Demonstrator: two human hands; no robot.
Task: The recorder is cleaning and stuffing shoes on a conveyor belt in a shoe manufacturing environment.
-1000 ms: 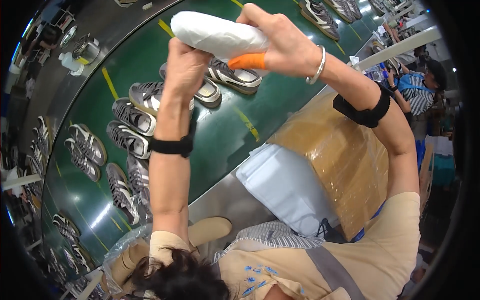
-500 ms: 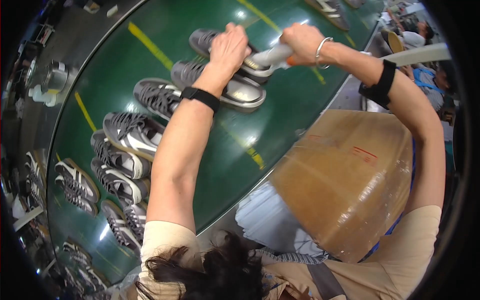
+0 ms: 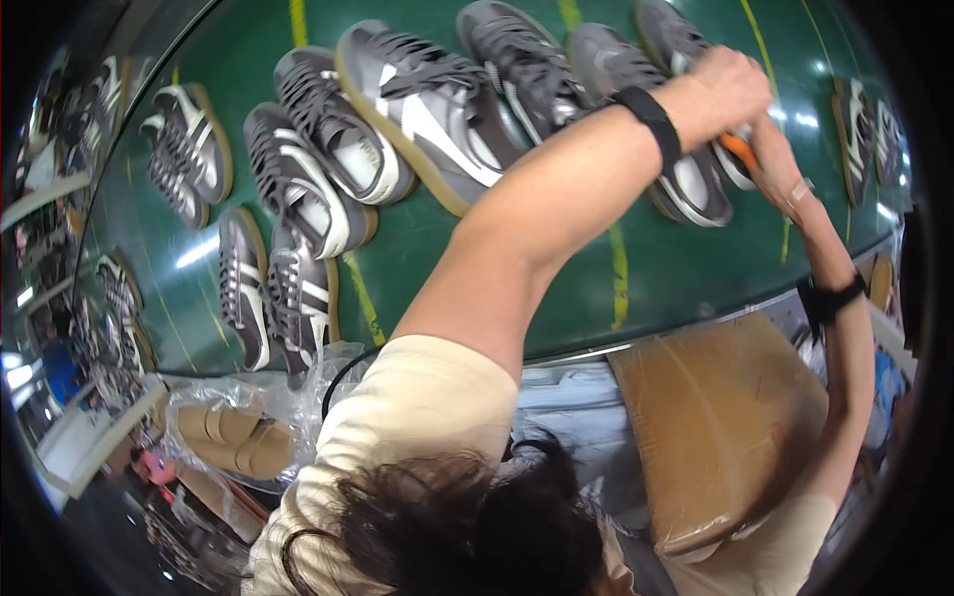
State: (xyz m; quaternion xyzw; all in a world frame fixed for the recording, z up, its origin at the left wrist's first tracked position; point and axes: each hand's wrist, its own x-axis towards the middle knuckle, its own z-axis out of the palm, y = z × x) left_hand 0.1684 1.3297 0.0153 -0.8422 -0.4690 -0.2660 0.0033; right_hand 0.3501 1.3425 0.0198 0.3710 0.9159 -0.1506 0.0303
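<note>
Grey shoe under L hand; R hand just beside; can't tell either grip

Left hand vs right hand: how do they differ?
The right hand has an orange finger cover; the left hand shows none. The right hand has a light bangle at the wrist; the left hand, none visible. The left hand sits higher in the picture than the right hand. Both: black armband.

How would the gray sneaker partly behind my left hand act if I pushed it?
The gray sneaker probably won't tip, looking long and low. It may slide, since the table looks glossy. Pushed left, it would likely bump the neighboring shoe close beside it.
</note>
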